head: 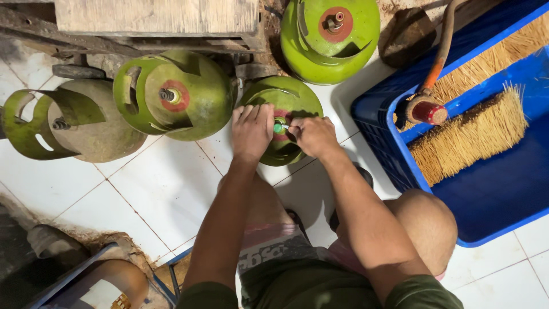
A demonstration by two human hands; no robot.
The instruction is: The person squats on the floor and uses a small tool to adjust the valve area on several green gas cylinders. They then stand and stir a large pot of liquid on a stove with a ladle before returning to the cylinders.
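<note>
A green gas cylinder (297, 97) stands upright on the white tiled floor right in front of me. My left hand (251, 130) lies flat on its top collar, fingers spread toward the valve. My right hand (311, 135) is pinched on a small green cap (278, 127) at the valve in the cylinder's red centre. My knees and feet are below the cylinder.
Three more green cylinders stand around: one behind (330, 34), one to the left (174, 94), a worn one far left (74, 123). A blue crate (394, 160) on the right holds bundles of thin sticks (469, 134) and a hose with regulator (426, 109). Wooden boards (154, 17) lie behind.
</note>
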